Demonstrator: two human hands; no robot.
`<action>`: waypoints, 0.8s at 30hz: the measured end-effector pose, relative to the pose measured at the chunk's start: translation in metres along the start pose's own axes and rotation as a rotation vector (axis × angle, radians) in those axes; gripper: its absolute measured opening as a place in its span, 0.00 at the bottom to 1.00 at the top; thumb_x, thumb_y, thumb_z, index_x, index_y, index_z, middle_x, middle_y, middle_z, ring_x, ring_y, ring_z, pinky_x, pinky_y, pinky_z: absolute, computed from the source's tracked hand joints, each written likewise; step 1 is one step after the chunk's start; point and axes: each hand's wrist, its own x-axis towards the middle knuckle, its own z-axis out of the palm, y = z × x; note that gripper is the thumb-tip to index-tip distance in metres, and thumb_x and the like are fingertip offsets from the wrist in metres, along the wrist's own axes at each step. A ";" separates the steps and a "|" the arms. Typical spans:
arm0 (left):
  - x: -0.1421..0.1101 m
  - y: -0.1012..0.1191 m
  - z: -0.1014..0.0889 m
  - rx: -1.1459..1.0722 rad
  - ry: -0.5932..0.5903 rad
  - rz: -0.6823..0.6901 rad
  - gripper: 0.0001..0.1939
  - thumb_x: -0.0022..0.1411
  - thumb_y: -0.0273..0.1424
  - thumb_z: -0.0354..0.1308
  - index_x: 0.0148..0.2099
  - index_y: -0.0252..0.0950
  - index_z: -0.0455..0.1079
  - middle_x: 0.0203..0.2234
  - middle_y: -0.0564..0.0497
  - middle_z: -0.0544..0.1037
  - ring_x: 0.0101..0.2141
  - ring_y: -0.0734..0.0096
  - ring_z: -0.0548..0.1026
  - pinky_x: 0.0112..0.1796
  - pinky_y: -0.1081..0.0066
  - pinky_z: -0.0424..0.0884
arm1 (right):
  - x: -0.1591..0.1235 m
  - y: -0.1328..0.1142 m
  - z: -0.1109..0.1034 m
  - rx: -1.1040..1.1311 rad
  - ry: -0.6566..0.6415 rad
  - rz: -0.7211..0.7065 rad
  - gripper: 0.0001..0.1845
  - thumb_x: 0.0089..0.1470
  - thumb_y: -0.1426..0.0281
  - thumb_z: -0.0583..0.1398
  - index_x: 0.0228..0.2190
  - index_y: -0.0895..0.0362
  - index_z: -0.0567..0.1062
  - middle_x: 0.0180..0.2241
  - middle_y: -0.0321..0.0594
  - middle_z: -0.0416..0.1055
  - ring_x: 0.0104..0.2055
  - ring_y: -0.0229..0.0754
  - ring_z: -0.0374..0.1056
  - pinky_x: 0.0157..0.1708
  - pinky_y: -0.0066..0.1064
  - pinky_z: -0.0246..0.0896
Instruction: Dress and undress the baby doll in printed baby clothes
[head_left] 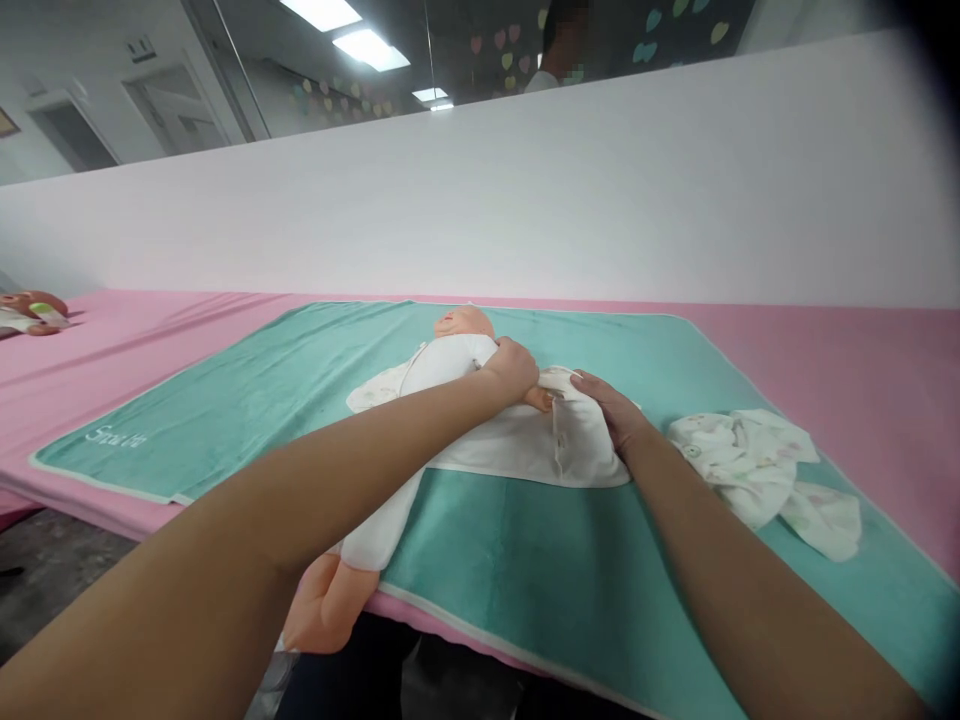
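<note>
A baby doll [379, 520] in white clothing lies on its back on a teal mat [510, 545], its legs over the front edge. My left hand [514, 370] is closed around the doll's arm, and the small doll hand sticks out past my fingers. Under and beside the doll, a white baby shirt [525, 450] is spread open to the right. With my right hand [611, 408] I hold the shirt near its sleeve, close to the doll's hand. Part of my right fingers is hidden by the cloth.
A crumpled white patterned garment [739, 455] lies on the mat's right side. Pink cloth [840, 370] covers the table beneath. Another doll [34, 312] lies at the far left. Behind the table stands a white low wall [480, 200] with glass above, where a person shows.
</note>
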 end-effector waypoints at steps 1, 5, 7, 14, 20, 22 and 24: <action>0.001 0.001 0.000 -0.021 0.005 -0.012 0.18 0.54 0.43 0.55 0.34 0.33 0.73 0.33 0.37 0.75 0.41 0.46 0.70 0.41 0.53 0.58 | -0.001 -0.001 0.001 0.022 -0.036 0.016 0.16 0.43 0.57 0.62 0.31 0.54 0.71 0.26 0.36 0.70 0.26 0.41 0.65 0.29 0.34 0.61; 0.002 0.002 -0.007 -0.120 0.059 -0.017 0.13 0.54 0.35 0.55 0.40 0.34 0.69 0.35 0.41 0.75 0.40 0.53 0.71 0.39 0.59 0.62 | -0.003 -0.004 0.005 0.032 -0.074 -0.014 0.19 0.42 0.58 0.61 0.36 0.55 0.71 0.28 0.38 0.71 0.28 0.41 0.66 0.29 0.33 0.60; 0.003 0.002 -0.009 -0.157 0.098 -0.021 0.16 0.54 0.32 0.55 0.45 0.35 0.65 0.35 0.42 0.75 0.39 0.56 0.72 0.37 0.63 0.63 | -0.002 -0.005 0.006 0.001 -0.067 -0.039 0.22 0.43 0.58 0.60 0.40 0.54 0.71 0.29 0.38 0.72 0.28 0.41 0.66 0.29 0.32 0.60; 0.003 0.012 0.008 -0.262 0.284 -0.042 0.15 0.60 0.37 0.47 0.47 0.36 0.58 0.41 0.43 0.70 0.41 0.60 0.69 0.39 0.63 0.63 | 0.001 -0.007 0.016 -0.016 -0.082 -0.137 0.21 0.44 0.60 0.59 0.43 0.50 0.69 0.32 0.35 0.72 0.30 0.40 0.67 0.32 0.30 0.59; 0.011 0.010 0.019 -0.412 0.312 0.013 0.17 0.62 0.41 0.44 0.49 0.38 0.57 0.46 0.43 0.65 0.47 0.59 0.64 0.43 0.61 0.62 | -0.002 -0.006 0.022 -0.021 -0.078 -0.162 0.24 0.46 0.60 0.58 0.47 0.50 0.66 0.33 0.37 0.72 0.31 0.41 0.67 0.33 0.33 0.60; 0.013 0.005 0.018 -0.447 0.258 0.060 0.18 0.60 0.43 0.46 0.49 0.39 0.59 0.44 0.44 0.65 0.46 0.59 0.64 0.43 0.62 0.63 | -0.004 -0.006 0.021 0.008 -0.092 -0.146 0.24 0.46 0.61 0.58 0.47 0.51 0.67 0.34 0.37 0.72 0.30 0.41 0.67 0.31 0.31 0.60; 0.013 0.000 0.014 -0.456 0.217 0.113 0.18 0.58 0.43 0.49 0.47 0.40 0.61 0.41 0.46 0.67 0.43 0.62 0.66 0.41 0.65 0.65 | -0.006 -0.007 0.020 0.050 -0.105 -0.120 0.24 0.46 0.62 0.58 0.47 0.52 0.68 0.34 0.38 0.72 0.30 0.40 0.66 0.30 0.30 0.60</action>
